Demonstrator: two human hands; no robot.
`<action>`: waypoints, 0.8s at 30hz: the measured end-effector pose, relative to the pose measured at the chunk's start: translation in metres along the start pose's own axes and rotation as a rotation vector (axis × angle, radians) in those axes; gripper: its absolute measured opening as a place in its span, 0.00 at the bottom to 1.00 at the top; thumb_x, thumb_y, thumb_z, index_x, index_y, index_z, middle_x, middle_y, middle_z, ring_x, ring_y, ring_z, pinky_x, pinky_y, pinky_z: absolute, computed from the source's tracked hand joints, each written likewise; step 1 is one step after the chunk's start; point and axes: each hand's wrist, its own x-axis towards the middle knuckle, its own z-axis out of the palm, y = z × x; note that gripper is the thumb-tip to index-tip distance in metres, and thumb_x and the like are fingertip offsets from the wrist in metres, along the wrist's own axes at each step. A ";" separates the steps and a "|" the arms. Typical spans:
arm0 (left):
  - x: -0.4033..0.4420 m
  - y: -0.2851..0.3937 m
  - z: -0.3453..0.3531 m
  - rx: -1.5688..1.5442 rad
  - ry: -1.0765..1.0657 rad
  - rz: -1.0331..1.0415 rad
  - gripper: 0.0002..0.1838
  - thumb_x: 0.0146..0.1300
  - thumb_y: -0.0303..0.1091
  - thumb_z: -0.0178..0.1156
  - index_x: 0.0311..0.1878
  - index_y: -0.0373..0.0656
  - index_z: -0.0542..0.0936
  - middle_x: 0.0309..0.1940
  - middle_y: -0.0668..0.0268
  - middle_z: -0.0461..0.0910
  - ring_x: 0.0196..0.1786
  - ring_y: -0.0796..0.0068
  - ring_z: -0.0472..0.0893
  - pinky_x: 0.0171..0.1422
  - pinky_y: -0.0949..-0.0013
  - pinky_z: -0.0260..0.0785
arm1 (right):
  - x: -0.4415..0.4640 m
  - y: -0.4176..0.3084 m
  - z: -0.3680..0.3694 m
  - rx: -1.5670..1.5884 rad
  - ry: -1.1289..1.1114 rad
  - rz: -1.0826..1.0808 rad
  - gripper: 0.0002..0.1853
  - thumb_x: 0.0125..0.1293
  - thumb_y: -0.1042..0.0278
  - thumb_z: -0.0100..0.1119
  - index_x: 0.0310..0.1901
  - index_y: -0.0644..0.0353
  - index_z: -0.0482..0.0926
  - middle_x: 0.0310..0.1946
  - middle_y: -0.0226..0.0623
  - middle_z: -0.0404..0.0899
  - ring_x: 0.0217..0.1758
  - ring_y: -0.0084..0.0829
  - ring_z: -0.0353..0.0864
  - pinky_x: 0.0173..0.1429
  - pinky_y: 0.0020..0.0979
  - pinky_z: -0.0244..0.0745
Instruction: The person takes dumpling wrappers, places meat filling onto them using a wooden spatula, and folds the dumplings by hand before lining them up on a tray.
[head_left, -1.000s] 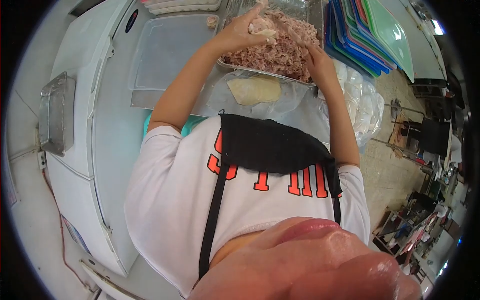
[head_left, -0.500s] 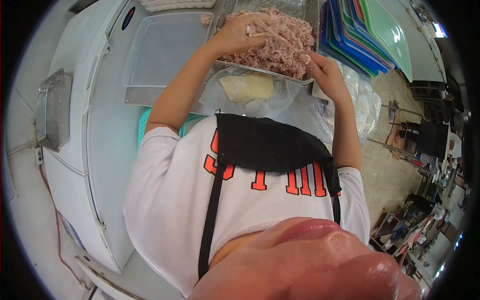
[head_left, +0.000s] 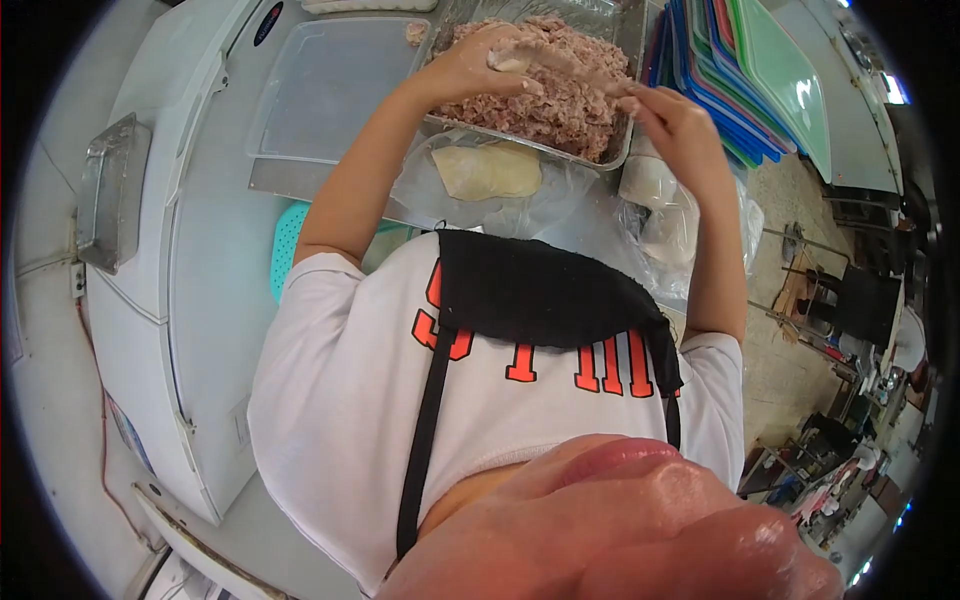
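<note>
A metal tray [head_left: 480, 131] full of minced meat [head_left: 575, 115] lies beneath my hands. Over its left part, my left hand [head_left: 482, 68] is curled around a pale dough wrapper [head_left: 508, 62]. My right hand [head_left: 672, 125] pinches the end of a thin meat-smeared stick [head_left: 590, 75] at the tray's right edge. The stick reaches left towards the wrapper; its far end is blurred. Nearer my body, a flat pile of yellowish wrappers [head_left: 488, 170] rests on clear plastic.
Left of the tray is a translucent lid [head_left: 335, 90] with a small lump [head_left: 415, 34] on it. Coloured plastic boards [head_left: 740, 80] stand at the right. Bagged white items [head_left: 668, 215] sit below my right hand. A turquoise basket [head_left: 287, 250] is at the lower left.
My right hand has moved right and slightly up, with the stick now reaching towards the left hand. My left hand has shifted slightly left and down since the first frame, still around the wrapper.
</note>
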 end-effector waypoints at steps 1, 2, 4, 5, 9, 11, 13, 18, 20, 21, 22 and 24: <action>-0.002 -0.001 0.001 -0.080 0.036 -0.022 0.33 0.51 0.45 0.69 0.59 0.41 0.73 0.60 0.54 0.72 0.61 0.60 0.72 0.64 0.62 0.64 | 0.001 0.004 -0.007 0.119 0.034 -0.015 0.16 0.68 0.62 0.55 0.52 0.61 0.79 0.43 0.43 0.82 0.43 0.35 0.82 0.50 0.30 0.74; -0.003 -0.002 0.001 0.016 0.098 0.058 0.31 0.51 0.44 0.69 0.57 0.41 0.74 0.58 0.55 0.74 0.59 0.60 0.73 0.63 0.62 0.64 | 0.000 0.002 -0.007 0.177 0.049 0.017 0.16 0.68 0.62 0.55 0.53 0.61 0.78 0.45 0.43 0.82 0.44 0.36 0.82 0.51 0.30 0.73; -0.004 0.002 0.003 0.204 0.221 0.217 0.28 0.52 0.43 0.69 0.54 0.40 0.76 0.53 0.58 0.77 0.55 0.61 0.75 0.61 0.62 0.66 | -0.003 -0.005 -0.008 0.293 0.073 0.083 0.17 0.69 0.61 0.55 0.53 0.62 0.78 0.47 0.45 0.81 0.46 0.36 0.82 0.53 0.31 0.73; -0.002 0.002 -0.001 0.239 0.180 0.204 0.28 0.52 0.43 0.69 0.55 0.41 0.75 0.51 0.59 0.78 0.54 0.61 0.76 0.61 0.62 0.66 | -0.001 -0.013 0.000 0.284 0.055 0.069 0.17 0.70 0.61 0.53 0.53 0.63 0.77 0.46 0.43 0.82 0.45 0.33 0.82 0.52 0.31 0.73; -0.002 -0.003 -0.012 0.160 0.106 0.124 0.29 0.54 0.42 0.67 0.59 0.42 0.73 0.44 0.61 0.80 0.47 0.63 0.78 0.56 0.63 0.69 | 0.007 0.000 0.047 0.101 -0.032 -0.006 0.17 0.72 0.59 0.50 0.53 0.63 0.76 0.39 0.36 0.82 0.40 0.25 0.78 0.46 0.30 0.72; 0.000 -0.020 -0.022 -0.299 -0.033 0.060 0.29 0.56 0.41 0.65 0.60 0.41 0.72 0.41 0.61 0.80 0.44 0.67 0.79 0.52 0.65 0.70 | 0.006 0.007 0.046 0.295 0.011 0.074 0.18 0.71 0.58 0.51 0.53 0.62 0.76 0.33 0.38 0.80 0.36 0.29 0.77 0.43 0.30 0.71; 0.001 -0.051 -0.040 -0.959 -0.252 -0.015 0.27 0.59 0.40 0.61 0.60 0.39 0.72 0.42 0.61 0.79 0.43 0.70 0.78 0.48 0.68 0.71 | -0.001 0.016 0.049 0.470 0.037 0.188 0.18 0.70 0.57 0.52 0.53 0.62 0.77 0.29 0.35 0.77 0.33 0.28 0.76 0.40 0.29 0.70; -0.020 -0.066 -0.065 -1.370 -0.038 -0.261 0.29 0.64 0.47 0.53 0.62 0.35 0.68 0.46 0.60 0.77 0.45 0.73 0.76 0.46 0.72 0.70 | -0.020 0.025 0.058 0.718 0.064 0.439 0.18 0.72 0.57 0.50 0.53 0.61 0.78 0.22 0.18 0.62 0.22 0.10 0.58 0.26 0.16 0.51; -0.026 -0.080 -0.077 -1.090 0.078 -0.319 0.29 0.64 0.44 0.55 0.63 0.34 0.67 0.46 0.62 0.76 0.45 0.75 0.76 0.47 0.72 0.70 | -0.025 0.016 0.057 0.793 0.052 0.504 0.18 0.72 0.56 0.49 0.53 0.60 0.78 0.22 0.18 0.62 0.21 0.11 0.57 0.24 0.16 0.50; -0.031 -0.088 -0.082 -0.896 0.101 -0.306 0.29 0.64 0.42 0.56 0.63 0.34 0.67 0.46 0.62 0.76 0.45 0.75 0.76 0.47 0.72 0.70 | -0.027 0.012 0.057 0.830 0.046 0.536 0.19 0.72 0.56 0.49 0.53 0.60 0.78 0.21 0.18 0.62 0.20 0.11 0.57 0.24 0.16 0.49; -0.035 -0.096 -0.087 -0.701 0.122 -0.292 0.29 0.64 0.41 0.58 0.63 0.33 0.67 0.47 0.63 0.76 0.45 0.75 0.76 0.47 0.73 0.70 | -0.028 0.010 0.059 0.821 0.072 0.558 0.18 0.72 0.56 0.49 0.53 0.60 0.78 0.21 0.18 0.62 0.20 0.11 0.57 0.24 0.16 0.49; -0.043 -0.108 -0.101 -0.835 0.093 -0.300 0.29 0.61 0.34 0.58 0.64 0.34 0.66 0.46 0.66 0.76 0.46 0.76 0.76 0.49 0.73 0.69 | -0.030 0.008 0.067 0.801 0.126 0.603 0.18 0.72 0.56 0.49 0.53 0.60 0.78 0.21 0.18 0.62 0.20 0.11 0.57 0.23 0.16 0.50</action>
